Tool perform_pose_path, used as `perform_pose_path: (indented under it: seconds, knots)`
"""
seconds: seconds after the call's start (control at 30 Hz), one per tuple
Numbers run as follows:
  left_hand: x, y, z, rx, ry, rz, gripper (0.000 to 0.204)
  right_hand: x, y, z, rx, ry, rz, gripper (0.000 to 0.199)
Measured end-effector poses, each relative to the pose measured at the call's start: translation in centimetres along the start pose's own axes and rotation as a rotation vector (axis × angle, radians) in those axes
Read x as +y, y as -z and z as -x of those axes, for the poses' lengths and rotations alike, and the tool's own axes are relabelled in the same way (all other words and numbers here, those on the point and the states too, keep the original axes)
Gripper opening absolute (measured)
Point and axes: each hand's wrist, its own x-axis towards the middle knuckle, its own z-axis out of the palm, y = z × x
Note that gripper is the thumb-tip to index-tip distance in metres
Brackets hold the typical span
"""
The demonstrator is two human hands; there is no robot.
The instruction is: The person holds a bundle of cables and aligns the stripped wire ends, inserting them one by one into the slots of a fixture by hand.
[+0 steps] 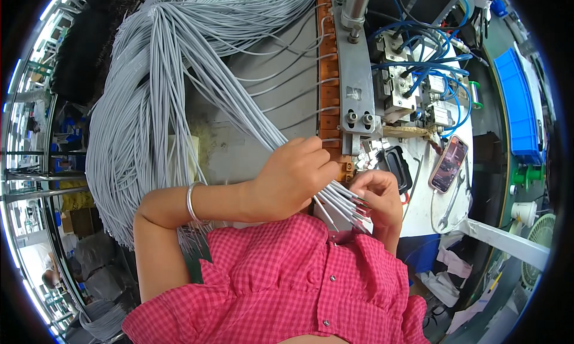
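Observation:
My left hand (297, 175), with a silver bangle at the wrist, is closed round a bundle of grey cables (244, 107). The cables run down from a large heap at the upper left. Their ends (341, 203) fan out past my fist toward my right hand (382, 199). That hand has its fingers bent and pinched beside the ends. Whether a cable tip lies between them is hidden. Just beyond both hands stands an orange block strip (329, 99), with several single grey cables reaching into its slots.
Beside the strip are a metal plate (354, 75) and pneumatic valves (397, 84) with blue hoses. A phone (448, 163), a wrench (452, 200) and a black tray-like piece (397, 167) lie on the white surface. A blue bin (517, 104) and a fan (539, 248) stand farther right.

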Motion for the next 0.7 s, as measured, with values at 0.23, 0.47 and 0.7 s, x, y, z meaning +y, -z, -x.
perform_pose_path:
  seconds: [0.23,0.47,0.7]
  knots:
    - [0.0,-0.2,-0.1,-0.038,0.004,-0.027,0.017,-0.4,-0.3,0.0,0.181,0.048,0.27,0.005]
    - [-0.4,-1.0,-0.1,0.024,-0.069,-0.029,0.021,0.4,0.1,-0.6,0.271,0.009,0.288,0.011]
    - [-0.5,-0.5,0.3,-0.059,-0.02,-0.045,0.024,0.1,0.9,-1.1,0.113,-0.167,0.216,0.012]
